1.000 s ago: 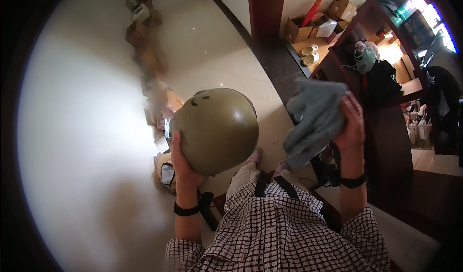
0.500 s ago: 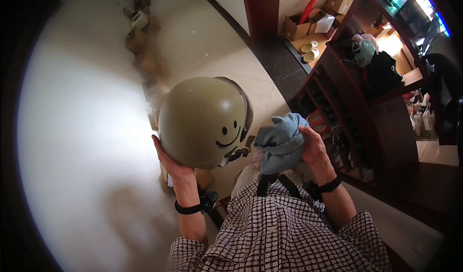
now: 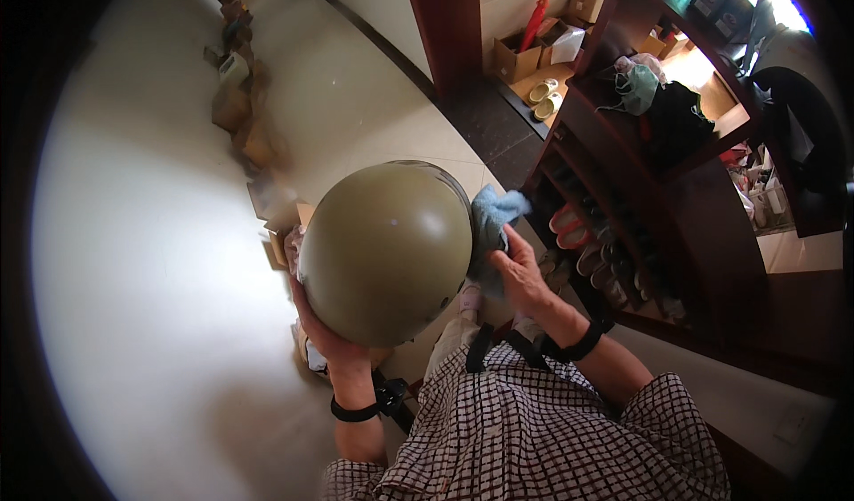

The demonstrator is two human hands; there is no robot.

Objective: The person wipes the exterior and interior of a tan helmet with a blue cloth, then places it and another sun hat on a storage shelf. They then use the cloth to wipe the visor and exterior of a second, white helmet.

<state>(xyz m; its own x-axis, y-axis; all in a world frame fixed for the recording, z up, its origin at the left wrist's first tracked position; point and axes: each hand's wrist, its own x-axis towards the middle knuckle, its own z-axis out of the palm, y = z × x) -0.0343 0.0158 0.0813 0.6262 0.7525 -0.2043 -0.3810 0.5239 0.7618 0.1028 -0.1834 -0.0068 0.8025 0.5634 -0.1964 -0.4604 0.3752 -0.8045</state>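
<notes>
An olive-green helmet (image 3: 387, 252) with a smooth, rounded shell is held up in front of me. My left hand (image 3: 334, 336) cups it from the lower left, the palm under the shell and part of the fingers hidden behind it. At the helmet's right edge, my right hand (image 3: 525, 274) grips a blue-grey cloth (image 3: 492, 221). The cloth is bunched and appears to touch the rim there. Black bands circle both wrists.
Cardboard boxes (image 3: 233, 105) line the white wall on the left. To the right stands a dark wooden shoe rack (image 3: 614, 234) holding several pairs of shoes. Beyond it, pale clogs (image 3: 544, 101) and a red umbrella (image 3: 536, 21) in a box sit by the doorway.
The helmet has been turned, so its printed smiling face no longer shows. My right hand has brought the cloth leftward, up against the helmet's right edge.
</notes>
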